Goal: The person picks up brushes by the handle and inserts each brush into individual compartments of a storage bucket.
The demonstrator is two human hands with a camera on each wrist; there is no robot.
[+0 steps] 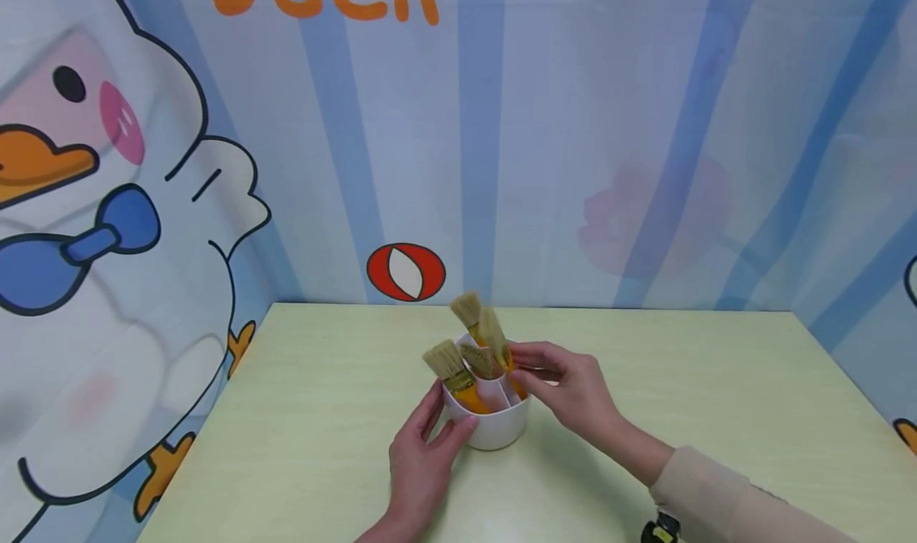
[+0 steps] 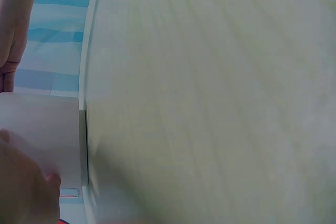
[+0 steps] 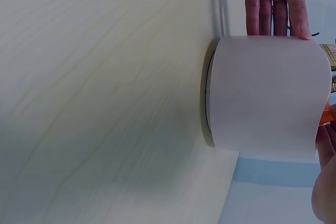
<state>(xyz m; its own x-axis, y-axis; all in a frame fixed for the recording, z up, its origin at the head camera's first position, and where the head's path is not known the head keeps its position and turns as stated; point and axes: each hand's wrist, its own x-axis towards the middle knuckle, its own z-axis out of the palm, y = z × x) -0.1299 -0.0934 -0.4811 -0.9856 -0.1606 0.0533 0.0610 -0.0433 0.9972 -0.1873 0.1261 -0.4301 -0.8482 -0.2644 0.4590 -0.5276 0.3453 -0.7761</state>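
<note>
A white divided holder (image 1: 497, 431) stands upright on the table with several flat paintbrushes in it, bristles up. My left hand (image 1: 424, 465) grips its left side, thumb on the front wall and fingers around the side. At the right rim my right hand (image 1: 573, 388) pinches the orange handle of one paintbrush (image 1: 494, 336) between thumb and fingers. Another brush (image 1: 446, 361) leans left, a third (image 1: 466, 310) rises at the back, and a shorter-looking one (image 1: 477, 359) sits between them. From the right wrist, the holder (image 3: 268, 95) hides most of the brushes; an orange handle (image 3: 326, 116) shows at its rim.
The pale wood-grain table (image 1: 308, 416) extends on both sides of the holder. Behind it hangs a blue-striped backdrop (image 1: 544, 129) with a large printed duck at the left. A dark device (image 1: 661, 529) is by the right sleeve.
</note>
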